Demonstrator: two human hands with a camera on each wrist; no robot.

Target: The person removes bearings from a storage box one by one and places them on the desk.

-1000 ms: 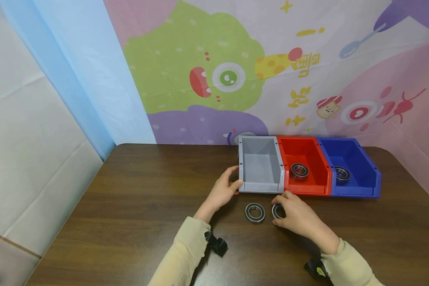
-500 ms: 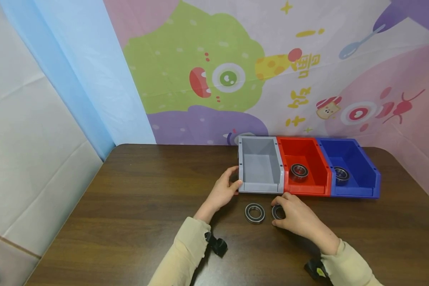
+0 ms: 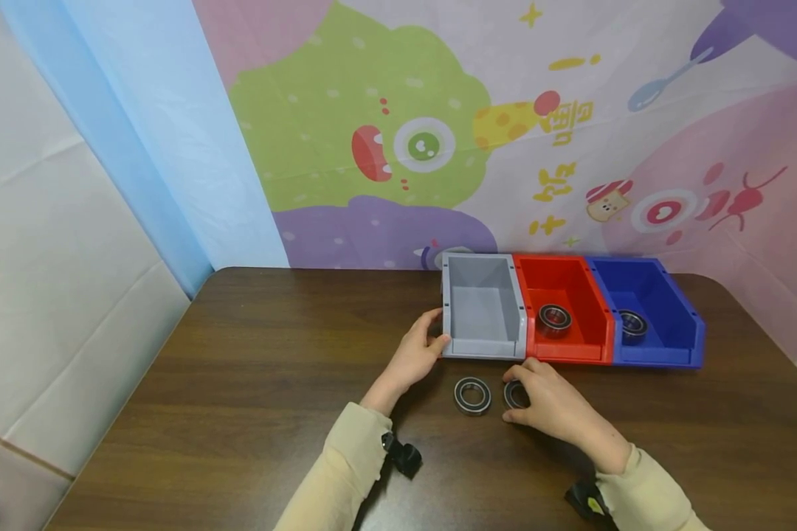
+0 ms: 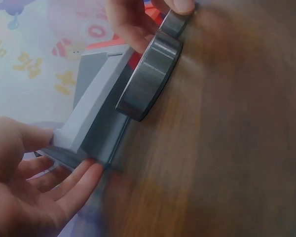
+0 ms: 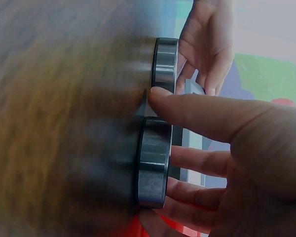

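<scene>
My left hand (image 3: 412, 358) grips the front left corner of a grey bin (image 3: 485, 346); in the left wrist view its thumb (image 4: 32, 138) lies on the rim, with fingers curled below. In front of the bins my right hand (image 3: 554, 402) holds a ball bearing (image 3: 508, 395) by its outer edge. The right wrist view shows this bearing (image 5: 155, 163) flat on the table between thumb and fingers. Just left of it lies a second bearing (image 3: 459, 397), touched by neither hand. Part of the held bearing is hidden by the right hand in the head view.
Joined to the grey bin are a red bin (image 3: 574, 354) and a blue bin (image 3: 664, 358), each with bearings inside. All stand at the back of the brown wooden table (image 3: 259, 383), against a printed cartoon curtain (image 3: 345, 96). A pale wall (image 3: 53, 243) is at left.
</scene>
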